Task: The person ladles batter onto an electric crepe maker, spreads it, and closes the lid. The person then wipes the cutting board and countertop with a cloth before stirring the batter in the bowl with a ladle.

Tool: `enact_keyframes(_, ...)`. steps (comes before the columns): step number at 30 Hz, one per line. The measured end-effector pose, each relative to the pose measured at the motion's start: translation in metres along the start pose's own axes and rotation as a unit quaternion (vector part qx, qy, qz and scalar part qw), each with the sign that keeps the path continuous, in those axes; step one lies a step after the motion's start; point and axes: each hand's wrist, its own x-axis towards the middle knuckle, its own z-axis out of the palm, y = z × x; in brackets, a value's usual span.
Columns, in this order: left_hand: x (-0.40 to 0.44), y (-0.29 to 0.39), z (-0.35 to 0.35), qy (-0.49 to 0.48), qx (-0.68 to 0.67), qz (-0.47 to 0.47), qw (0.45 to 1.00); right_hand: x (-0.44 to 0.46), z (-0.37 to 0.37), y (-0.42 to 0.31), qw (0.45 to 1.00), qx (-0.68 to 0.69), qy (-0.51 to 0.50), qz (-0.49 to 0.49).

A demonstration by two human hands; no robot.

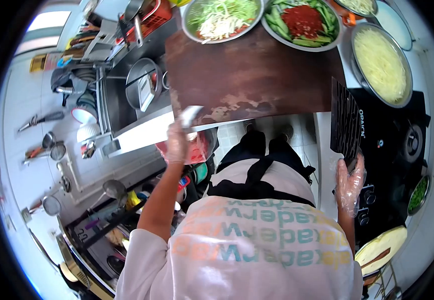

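My right hand (349, 186), in a clear plastic glove, is closed around the handle of a cleaver (345, 122) with a dark, streaked blade. The blade points away from me, between the cutting board and the black gas stove. My left hand (178, 144), also gloved, is closed on a small white piece (191, 115) at the board's near left corner; motion blurs it, and I cannot tell what it is. Between my hands lies the large brown wooden cutting board (252, 75), its near edge worn pale.
Along the board's far side stand a bowl of shredded vegetables (220, 37) and a bowl of green strips with red sauce (313, 49). Pale shreds fill another bowl (403, 97). The sink (114, 95) holds a metal pot (131, 82). A black stove (394, 145) is at right.
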Motion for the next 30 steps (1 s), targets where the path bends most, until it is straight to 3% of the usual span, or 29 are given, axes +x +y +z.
enact_keyframes(1,0.001,-0.031,-0.02,0.105,-0.163,-0.117,0.974,0.001,0.002,-0.007,0.999,-0.022,-0.003,-0.026)
enact_keyframes(2,0.005,-0.036,-0.036,0.227,-0.421,-0.223,0.85,0.002,0.004,-0.007,1.0,-0.008,-0.021,-0.016)
enact_keyframes(3,0.009,-0.024,-0.046,0.198,-0.191,-0.11,0.955,0.001,0.004,-0.007,0.999,0.004,-0.037,-0.005)
enact_keyframes(5,0.021,0.02,-0.042,0.148,-0.061,-0.015,0.987,-0.002,0.008,-0.01,0.998,0.004,-0.06,0.02)
enact_keyframes(6,0.028,0.044,-0.028,0.112,0.01,0.055,0.992,-0.003,0.01,-0.011,0.997,-0.005,-0.065,0.033)
enact_keyframes(8,0.037,0.095,0.026,0.129,0.031,0.275,0.952,-0.006,0.017,-0.018,0.997,-0.005,-0.066,0.04)
enact_keyframes(10,0.034,0.16,0.067,-0.033,-0.018,0.286,0.957,-0.01,0.024,-0.026,0.997,0.011,-0.063,0.031)
enact_keyframes(12,0.03,0.191,0.099,-0.066,-0.003,0.419,0.905,-0.015,0.032,-0.029,0.998,-0.019,-0.054,0.003)
enact_keyframes(15,0.061,0.186,0.093,-0.113,0.193,0.386,0.895,-0.026,0.04,-0.045,0.997,-0.056,-0.055,0.018)
enact_keyframes(16,0.083,0.157,0.093,-0.07,0.225,0.363,0.902,-0.03,0.042,-0.047,0.997,-0.06,-0.049,0.029)
enact_keyframes(17,0.112,0.12,0.084,-0.072,0.266,0.272,0.922,-0.035,0.044,-0.048,0.996,-0.063,-0.045,0.039)
enact_keyframes(18,0.123,0.09,0.044,0.069,0.09,0.251,0.961,-0.038,0.046,-0.049,0.996,-0.065,-0.038,0.048)
enact_keyframes(19,0.135,0.056,0.024,0.073,-0.166,0.06,0.982,-0.044,0.048,-0.048,0.997,-0.051,-0.023,0.056)
enact_keyframes(20,0.16,-0.003,-0.002,0.145,0.064,0.165,0.973,-0.049,0.051,-0.045,0.997,-0.037,-0.007,0.064)
enact_keyframes(21,0.176,-0.039,-0.031,0.08,0.196,0.053,0.976,-0.053,0.053,-0.045,0.997,-0.022,0.009,0.071)
enact_keyframes(22,0.184,-0.047,-0.058,0.067,0.213,-0.048,0.974,-0.055,0.054,-0.049,0.997,-0.031,0.016,0.07)
enact_keyframes(24,0.175,-0.029,-0.065,0.086,0.179,0.005,0.98,-0.06,0.061,-0.059,0.996,-0.049,0.022,0.069)
enact_keyframes(26,0.158,0.0,-0.02,0.156,0.121,0.187,0.962,-0.06,0.07,-0.066,0.996,-0.062,0.014,0.063)
enact_keyframes(27,0.136,0.048,-0.001,0.138,0.09,0.199,0.966,-0.06,0.073,-0.069,0.996,-0.07,0.011,0.06)
enact_keyframes(28,0.122,0.084,0.017,0.102,0.141,0.263,0.949,-0.06,0.075,-0.072,0.996,-0.064,0.004,0.066)
enact_keyframes(29,0.107,0.115,0.033,-0.003,0.177,0.245,0.953,-0.06,0.076,-0.073,0.995,-0.06,-0.007,0.075)
enact_keyframes(30,0.097,0.115,0.058,-0.022,0.189,0.344,0.919,-0.058,0.079,-0.074,0.995,-0.055,-0.024,0.081)
